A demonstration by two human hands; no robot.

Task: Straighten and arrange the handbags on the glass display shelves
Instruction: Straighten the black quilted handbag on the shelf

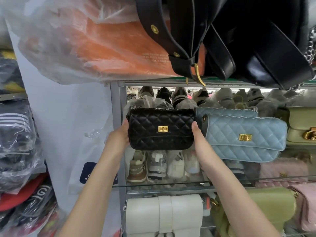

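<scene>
A small black quilted handbag [161,128] with a gold clasp is upright at the left end of the middle glass shelf. My left hand [120,134] grips its left side and my right hand [199,136] grips its right side. Right beside it stand two light blue quilted handbags [246,137], one in front of the other, the front one tilted slightly. An olive green handbag [301,127] sits at the far right of the same shelf.
Black handbags [239,36] and an orange bag in plastic wrap [106,40] sit on the top shelf. The glass shelf [171,185] below carries a white bag [164,214], a green bag [266,207] and pink bags [287,170]. Wrapped shoes show behind. Bagged clothes are stacked at left.
</scene>
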